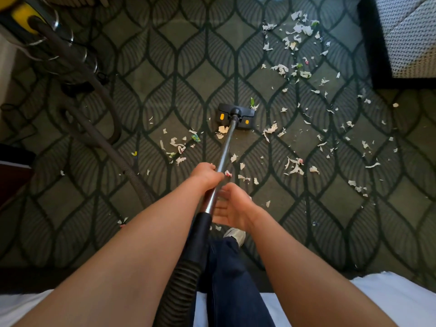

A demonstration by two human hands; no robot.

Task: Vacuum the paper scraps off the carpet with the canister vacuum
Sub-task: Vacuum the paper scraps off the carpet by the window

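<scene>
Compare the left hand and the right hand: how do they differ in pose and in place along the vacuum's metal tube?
The left hand is curled round the metal tube; the right hand is open, its palm showing. The left hand sits nearer the floor head; the right hand lies nearer the black hose cuff. The left hand clearly holds the tube; whether the right hand touches it is unclear. Both are bare.

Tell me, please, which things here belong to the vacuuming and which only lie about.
For the job: canister vacuum, hose, metal wand, floor head, paper scraps, carpet.
Only lying about: woven grey seat, dark object at the left edge.
</scene>
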